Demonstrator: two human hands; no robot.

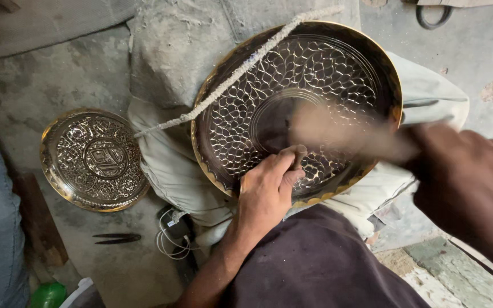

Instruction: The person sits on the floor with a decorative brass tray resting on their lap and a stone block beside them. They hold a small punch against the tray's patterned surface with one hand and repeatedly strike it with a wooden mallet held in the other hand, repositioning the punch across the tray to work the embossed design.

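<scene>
Taking the large brass plate as the landmark: far to its left, flat on the concrete floor, lay a smaller engraved brass plate, nothing resting in it. Below that, nearer the person, a pair of dark pointed dividers lay on the floor, and a white cable was coiled just left of the large plate's lower edge.

The large plate leaned tilted on the person's pale-trousered legs, its leaf-patterned hollow facing up. A frayed white cord ran diagonally across its upper-left rim.

The left hand rested on the plate's lower rim, fingers curled and pinching a short dark punch. The punch stood nearly upright, its tip on the plate just below the plain centre disc, its top end above the thumb.

To the right, the right hand was closed around a blurred hammer, whose long axis ran leftward over the plate's middle.
</scene>
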